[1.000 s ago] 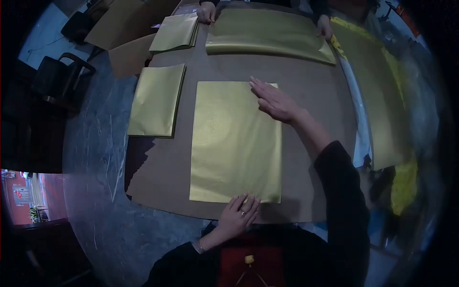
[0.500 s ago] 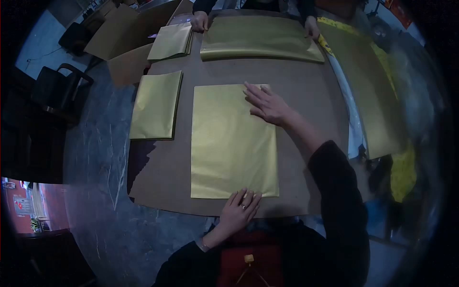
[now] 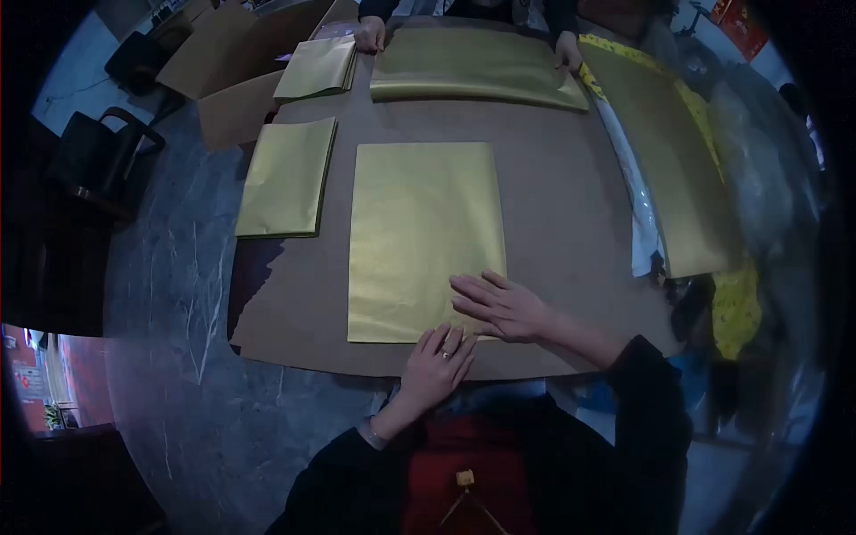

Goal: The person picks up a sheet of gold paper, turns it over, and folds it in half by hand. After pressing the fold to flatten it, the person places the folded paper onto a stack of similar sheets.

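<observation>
A folded gold sheet [image 3: 423, 223] lies flat on the brown tabletop [image 3: 294, 330] in front of me. Its near edge is under the fingers of my left hand [image 3: 437, 366], which has a ring and rests with fingers a little apart, holding nothing. My right hand [image 3: 504, 308] lies palm down, fingers spread, on the sheet's lower right part, just above my left hand. The two hands are close together. To the left sits a folded gold stack [image 3: 285, 178], with a smaller gold stack [image 3: 316, 67] beyond it.
Across the table a co-worker's hands [image 3: 370, 36] hold a wide folded gold sheet [image 3: 477, 67] at its two ends. Long gold sheets [image 3: 664, 160] in yellow-edged wrapping lie along the right side. An open cardboard box [image 3: 236, 107] and a black chair [image 3: 98, 160] stand at the left.
My right hand has slid from the sheet's far right corner down towards its near edge. My left hand stays at the near edge. The whole view has shifted slightly.
</observation>
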A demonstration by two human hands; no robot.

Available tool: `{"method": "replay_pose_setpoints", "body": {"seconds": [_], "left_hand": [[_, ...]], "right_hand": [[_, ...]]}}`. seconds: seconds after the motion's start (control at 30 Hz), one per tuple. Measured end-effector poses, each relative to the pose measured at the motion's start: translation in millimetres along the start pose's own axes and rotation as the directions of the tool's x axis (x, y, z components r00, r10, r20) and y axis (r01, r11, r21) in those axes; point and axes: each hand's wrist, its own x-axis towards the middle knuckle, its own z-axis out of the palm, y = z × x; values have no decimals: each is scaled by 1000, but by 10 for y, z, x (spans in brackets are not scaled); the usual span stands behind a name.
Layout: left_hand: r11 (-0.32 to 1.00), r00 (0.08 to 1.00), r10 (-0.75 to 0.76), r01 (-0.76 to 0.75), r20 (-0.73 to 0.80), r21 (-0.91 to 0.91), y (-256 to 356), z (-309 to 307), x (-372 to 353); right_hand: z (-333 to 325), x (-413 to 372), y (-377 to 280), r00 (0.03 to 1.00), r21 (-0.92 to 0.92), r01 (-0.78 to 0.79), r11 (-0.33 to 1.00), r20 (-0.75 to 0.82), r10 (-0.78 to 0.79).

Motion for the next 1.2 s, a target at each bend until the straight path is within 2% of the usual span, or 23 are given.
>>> {"method": "replay_pose_setpoints", "body": {"seconds": [0.07,0.13,0.2,0.23,0.3,0.37,0.43,0.57,0.63,0.77,0.83,0.9,0.97,1.03,1.1,1.17,1.2], "left_hand": [[993,999,-32,27,-43,-111,-19,-22,-8],[978,993,-95,80,-73,-191,-54,-89,-46],[979,977,-198,193,-78,-66,-89,-267,-114],[963,962,-268,265,-54,-57,-124,-328,-163],[919,918,-394,394,-46,-2,-185,-426,-230],[885,891,-454,452,-2,108,-218,-428,-320],[826,828,-555,536,86,174,-244,-400,-400],[796,803,-588,551,100,252,-228,-455,-507],[773,802,-594,547,64,322,-236,-445,-535],[766,812,-584,546,13,338,-241,-397,-569],[772,816,-578,539,18,338,-238,-411,-575],[779,805,-593,580,-20,238,-239,-416,-571],[782,807,-589,581,-36,226,-236,-410,-574],[800,827,-561,540,9,261,-233,-410,-561],[823,848,-528,500,39,268,-257,-407,-539],[819,837,-537,487,107,303,-289,-435,-570],[818,845,-528,481,83,314,-288,-421,-576]], "right_hand": [[-7,-55,-62,989,2,113,994,97,-113],[-1,-132,-80,985,48,157,986,66,-160],[-44,-203,-85,981,79,94,992,164,-106],[-113,-227,-113,993,158,0,987,116,-19],[-158,-187,-197,983,169,-179,969,59,172],[-115,-152,-239,981,163,-196,967,45,191],[-24,-129,-261,973,41,-228,973,52,226],[-62,-147,-254,982,-40,-186,982,34,188],[-60,-188,-224,978,-24,-201,979,59,202],[-106,-280,-210,972,-37,-218,975,84,220],[-99,-316,-230,961,-109,-264,958,56,271],[-102,-254,-388,952,-128,-302,945,15,307],[-127,-63,-679,940,-31,-339,940,-34,338],[-76,224,-983,957,142,-257,956,-100,273],[110,534,-1201,969,167,-142,976,-178,172],[346,668,-1334,956,181,-178,967,-199,213],[364,696,-1371,947,201,-195,960,-217,237]]}}
